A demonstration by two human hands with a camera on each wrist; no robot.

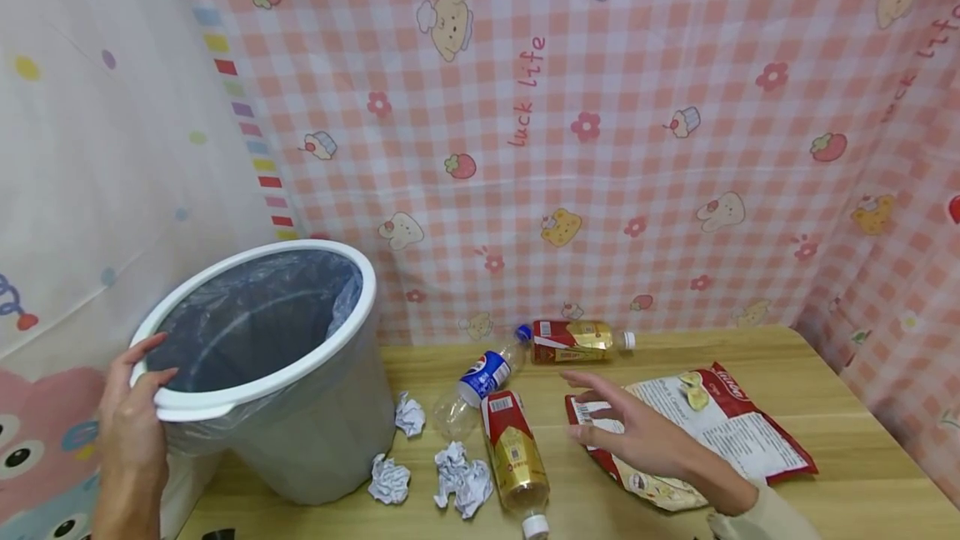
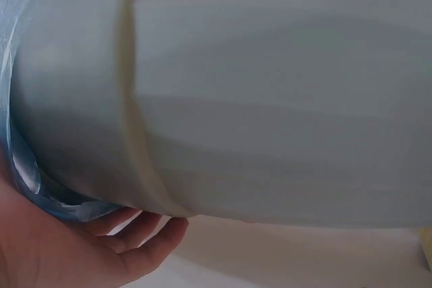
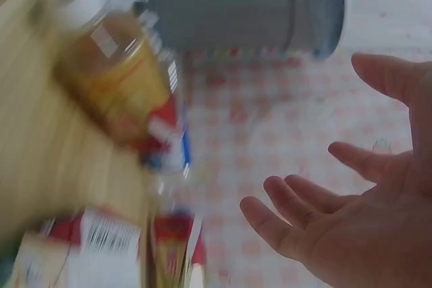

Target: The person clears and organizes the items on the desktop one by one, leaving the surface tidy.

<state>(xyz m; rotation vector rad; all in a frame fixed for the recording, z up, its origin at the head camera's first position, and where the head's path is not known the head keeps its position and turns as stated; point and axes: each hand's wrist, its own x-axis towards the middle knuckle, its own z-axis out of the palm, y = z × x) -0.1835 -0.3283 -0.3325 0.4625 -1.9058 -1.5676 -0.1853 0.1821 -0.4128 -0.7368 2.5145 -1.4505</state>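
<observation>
My left hand (image 1: 135,427) grips the white rim of a grey trash bin (image 1: 330,432), which is lined with a thin plastic bag (image 1: 255,323) and stands tilted. In the left wrist view, curled fingers (image 2: 152,244) lie against the bin's outer side. My right hand (image 1: 645,432) hovers over the left part of a red and white chip bag (image 1: 750,432), fingers spread and nothing in them. Left of that hand lies a juice bottle (image 1: 517,457) with a red and gold label and white cap.
Behind it lie a clear Pepsi bottle (image 1: 483,377) and a second juice bottle (image 1: 573,341). Crumpled paper balls (image 1: 462,480), (image 1: 389,480) and another paper ball (image 1: 409,415) sit beside the bin on the wooden table (image 1: 817,390). A checked cloth (image 1: 630,190) hangs behind.
</observation>
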